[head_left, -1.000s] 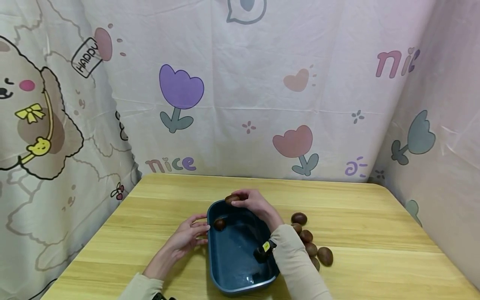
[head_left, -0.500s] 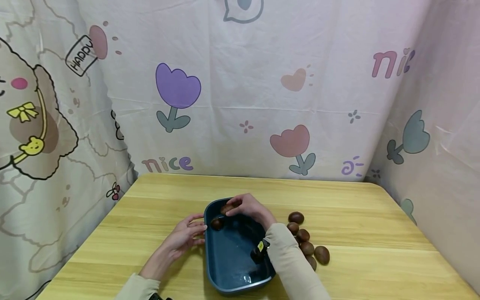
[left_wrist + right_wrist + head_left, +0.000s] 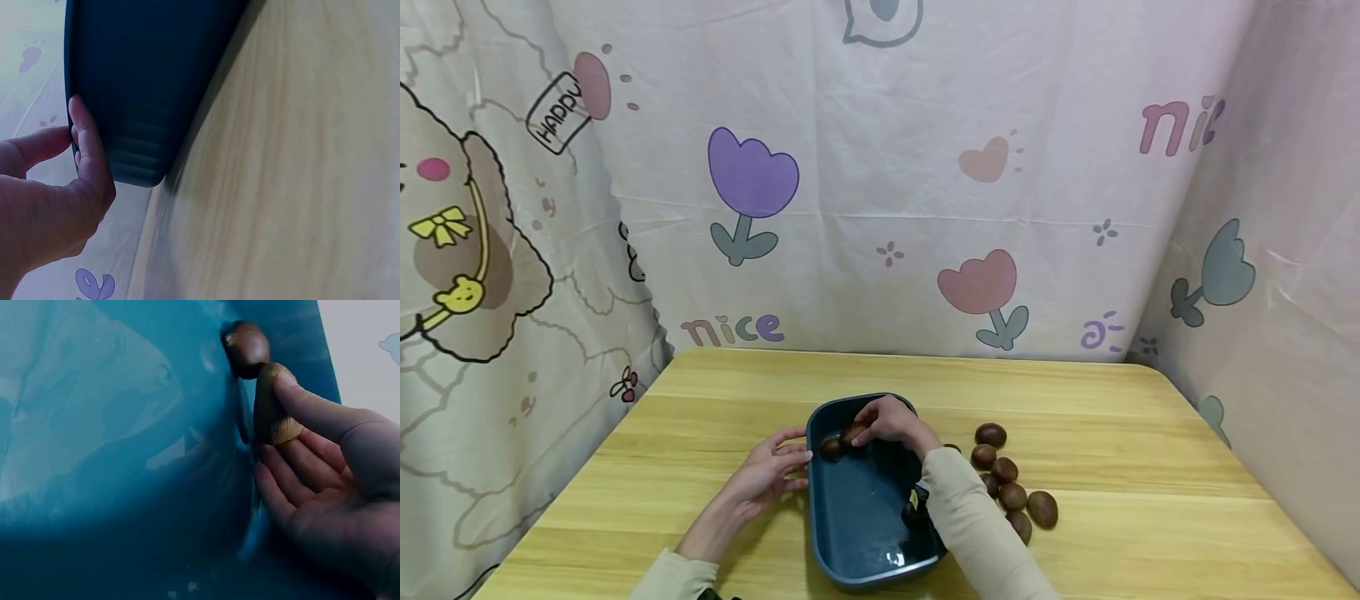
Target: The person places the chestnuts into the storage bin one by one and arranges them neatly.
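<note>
In the head view my right hand reaches into the far end of a dark blue rectangular box. It pinches a brown chestnut between thumb and fingertips; the right wrist view shows the nut's pale rough base. Close against it sits another chestnut, inside the box by its left wall. My left hand touches the box's left side from outside, fingers spread and fairly straight. Seen from the left wrist, its fingers lie along the outer wall, with a thumb tip right at the rim.
Several loose chestnuts lie in a cluster on the wooden table, right of the box. Part of the cluster is hidden by the right sleeve. A printed curtain hangs behind the table and along both sides.
My right hand has brought its chestnut from above the far rim down into the box, beside the other nut. The left hand keeps its place on the box; the head view has shifted slightly.
</note>
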`<state>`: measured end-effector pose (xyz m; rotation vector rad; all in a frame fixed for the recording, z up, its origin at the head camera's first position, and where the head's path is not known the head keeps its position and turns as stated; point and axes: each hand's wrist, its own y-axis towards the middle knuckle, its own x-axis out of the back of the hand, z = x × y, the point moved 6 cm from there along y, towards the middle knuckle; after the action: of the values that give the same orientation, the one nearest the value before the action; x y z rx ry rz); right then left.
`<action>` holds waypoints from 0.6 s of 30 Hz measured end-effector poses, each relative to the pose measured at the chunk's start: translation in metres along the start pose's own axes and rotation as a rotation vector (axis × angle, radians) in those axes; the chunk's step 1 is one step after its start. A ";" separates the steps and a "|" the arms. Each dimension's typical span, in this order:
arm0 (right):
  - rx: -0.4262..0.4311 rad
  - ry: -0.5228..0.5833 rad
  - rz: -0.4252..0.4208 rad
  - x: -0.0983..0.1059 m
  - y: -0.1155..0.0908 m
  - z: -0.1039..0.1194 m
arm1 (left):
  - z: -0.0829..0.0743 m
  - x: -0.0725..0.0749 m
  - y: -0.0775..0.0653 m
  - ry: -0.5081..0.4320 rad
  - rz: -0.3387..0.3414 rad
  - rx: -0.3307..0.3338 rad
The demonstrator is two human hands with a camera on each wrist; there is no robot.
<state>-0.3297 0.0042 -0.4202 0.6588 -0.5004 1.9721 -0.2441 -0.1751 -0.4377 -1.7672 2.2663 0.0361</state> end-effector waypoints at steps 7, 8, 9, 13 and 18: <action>-0.007 0.029 -0.011 0.000 -0.001 -0.001 | 0.000 0.000 -0.001 0.003 0.008 0.002; -0.005 0.032 -0.010 0.001 -0.002 0.000 | 0.000 0.001 0.000 0.003 0.005 0.006; -0.002 0.037 -0.008 0.001 -0.002 0.000 | 0.001 0.001 0.000 0.003 0.004 0.007; 0.009 0.051 -0.023 0.004 -0.003 0.001 | 0.002 0.001 0.000 0.009 0.002 0.008; 0.056 0.109 -0.077 0.011 -0.004 0.004 | 0.002 0.002 0.000 0.007 -0.001 0.007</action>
<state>-0.3294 0.0112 -0.4097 0.5932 -0.3503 1.9433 -0.2445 -0.1764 -0.4401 -1.7678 2.2675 0.0221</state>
